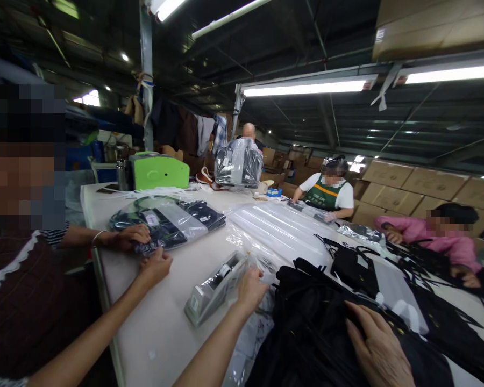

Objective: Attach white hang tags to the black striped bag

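My left hand (250, 293) is closed beside a grey tape dispenser (213, 293). Whatever its fingers may pinch is hidden from me. Crumpled clear plastic (246, 341) lies around and under that hand. Palm down, my right hand (381, 344) rests on a pile of black fabric bags (306, 322) with straps, its fingers stretched out and thumb apart. More black bags (355, 266), one crossed by a pale wrapper band, lie beyond it.
At left, a co-worker's two hands (155, 266) handle a plastic-wrapped dark bag (177, 223). Clear plastic sheets (280, 228) cover the table's middle. A green box (161, 172) and a flask (123, 174) stand behind. Other people work along the far and right sides.
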### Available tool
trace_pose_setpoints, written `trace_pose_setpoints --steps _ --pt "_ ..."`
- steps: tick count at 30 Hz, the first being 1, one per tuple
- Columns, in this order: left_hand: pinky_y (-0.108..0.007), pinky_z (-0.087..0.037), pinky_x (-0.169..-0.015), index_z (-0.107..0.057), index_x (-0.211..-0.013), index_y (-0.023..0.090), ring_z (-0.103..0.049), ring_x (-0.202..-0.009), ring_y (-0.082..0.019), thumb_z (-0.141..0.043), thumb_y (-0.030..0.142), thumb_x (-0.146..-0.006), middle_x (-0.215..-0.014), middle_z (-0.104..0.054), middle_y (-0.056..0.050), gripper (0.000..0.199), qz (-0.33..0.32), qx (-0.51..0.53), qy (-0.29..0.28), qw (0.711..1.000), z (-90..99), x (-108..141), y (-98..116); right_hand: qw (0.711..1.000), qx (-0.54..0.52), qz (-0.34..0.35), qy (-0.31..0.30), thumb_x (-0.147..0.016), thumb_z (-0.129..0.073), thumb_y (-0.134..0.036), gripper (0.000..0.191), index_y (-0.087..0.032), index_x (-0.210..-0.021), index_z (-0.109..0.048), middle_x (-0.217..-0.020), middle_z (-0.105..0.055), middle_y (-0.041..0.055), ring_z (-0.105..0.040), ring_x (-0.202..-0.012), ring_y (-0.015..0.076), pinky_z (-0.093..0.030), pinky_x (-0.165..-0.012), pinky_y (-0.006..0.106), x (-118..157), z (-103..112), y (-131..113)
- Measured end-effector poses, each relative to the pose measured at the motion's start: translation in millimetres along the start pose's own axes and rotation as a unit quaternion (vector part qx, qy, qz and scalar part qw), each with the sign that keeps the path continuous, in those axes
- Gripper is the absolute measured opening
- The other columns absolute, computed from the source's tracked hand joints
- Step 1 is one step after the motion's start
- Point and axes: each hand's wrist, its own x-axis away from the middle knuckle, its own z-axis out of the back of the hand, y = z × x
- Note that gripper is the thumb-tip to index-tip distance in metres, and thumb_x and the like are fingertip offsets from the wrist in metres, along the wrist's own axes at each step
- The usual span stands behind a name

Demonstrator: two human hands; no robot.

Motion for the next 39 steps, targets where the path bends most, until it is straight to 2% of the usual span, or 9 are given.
trace_pose_setpoints --steps 5,11,16,19,22,28,32,36,39 --pt "-0.022 -0.035 -0.061 -0.043 -0.045 0.017 -0.053 -0.065 -0.015 -0.059 0.005 -0.061 -0.055 -0.044 0.003 0.025 0.003 0.065 0.003 0.998 -5.8 -15 3 0.998 -0.027 -0.037 -0.034 -0.074 -0.032 -0.048 0.047 -0.019 -0.098 -0.058 -0.103 -0.06 0.01 -0.056 -0.097 0.026 -0.044 -0.09 0.046 -1 7 -2" --pt "-0.018 -0.026 -0.038 -0.04 -0.061 0.019 -0.043 -0.033 -0.007 -0.044 0.02 -0.075 -0.047 -0.042 0.007 0.015 0.006 0.195 -0.031 0.98 18.3 -29 4 0.994 -0.069 -0.074 -0.047 -0.07 -0.037 -0.051 0.044 -0.021 -0.094 -0.059 -0.101 -0.06 0.0085 -0.057 -0.096 0.0261 -0.044 -0.09 0.045 -6 12 1" --pt "-0.015 -0.024 -0.032 -0.039 -0.068 0.019 -0.049 -0.034 -0.007 -0.046 0.032 -0.074 -0.057 -0.054 0.004 0.016 0.001 0.268 -0.05 0.962 27.1 -28 4 0.993 -0.115 -0.029 -0.005 -0.071 -0.041 -0.046 0.037 -0.022 -0.093 -0.058 -0.099 -0.059 0.0083 -0.056 -0.093 0.0253 -0.041 -0.09 0.043 -25 26 -41" --pt "-0.014 -0.026 -0.034 -0.038 -0.066 0.018 -0.049 -0.036 -0.007 -0.048 0.033 -0.072 -0.054 -0.054 0.004 0.019 -0.019 0.283 -0.058 0.957 31.7 -28 6 0.975 -0.189 0.012 -0.115 -0.073 -0.041 -0.038 0.031 -0.021 -0.092 -0.058 -0.093 -0.06 0.0067 -0.057 -0.086 0.0208 -0.044 -0.082 0.034 -44 22 -88" --pt "-0.015 -0.028 -0.036 -0.041 -0.063 0.018 -0.048 -0.036 -0.006 -0.049 0.028 -0.07 -0.051 -0.053 0.005 0.015 -0.039 0.272 -0.081 0.958 35.1 -28 9 0.951 -0.196 -0.038 -0.235 -0.069 -0.046 -0.028 0.028 -0.017 -0.092 -0.057 -0.084 -0.06 0.0063 -0.056 -0.077 0.0198 -0.042 -0.078 0.034 -62 -2 -124" --pt "-0.018 -0.038 -0.046 -0.048 -0.062 0.016 -0.049 -0.043 -0.008 -0.05 0.023 -0.072 -0.047 -0.05 0.005 0.013 -0.058 0.2 -0.134 0.969 38.6 -21 7 0.89 -0.275 -0.117 -0.345 -0.066 -0.051 -0.029 0.018 -0.016 -0.074 -0.059 -0.068 -0.059 0.0026 -0.056 -0.065 0.0157 -0.043 -0.059 0.026 -67 -68 -131" --pt "-0.024 -0.045 -0.059 -0.053 -0.084 0.015 -0.058 -0.06 -0.013 -0.043 0.017 -0.079 -0.072 -0.061 -0.003 0.011 -0.03 0.123 -0.089 0.988 42.1 0 -8 0.875 -0.298 -0.139 -0.355 -0.07 -0.046 -0.036 0.023 -0.016 -0.062 -0.055 -0.054 -0.053 0.0 -0.056 -0.057 0.0141 -0.04 -0.05 0.022 -60 -84 -122" --pt "-0.032 -0.043 -0.083 -0.053 -0.096 0.015 -0.058 -0.095 -0.021 -0.035 0.014 -0.085 -0.101 -0.06 -0.011 0.021 -0.001 -0.126 -0.054 0.991 41.8 31 -36 0.883 -0.279 -0.151 -0.345 -0.068 -0.047 -0.036 0.022 -0.017 -0.063 -0.056 -0.051 -0.054 -0.0001 -0.054 -0.051 0.0134 -0.037 -0.046 0.022 -57 -90 -115" --pt "-0.035 -0.045 -0.078 -0.053 -0.101 0.013 -0.06 -0.093 -0.026 -0.048 0.017 -0.081 -0.097 -0.064 -0.013 0.021 0.031 -0.274 -0.099 0.956 37.2 40 -55 0.889 -0.267 -0.147 -0.343 -0.068 -0.047 -0.036 0.022 -0.017 -0.061 -0.056 -0.048 -0.054 -0.0001 -0.052 -0.049 0.0131 -0.036 -0.045 0.022 -55 -92 -112"
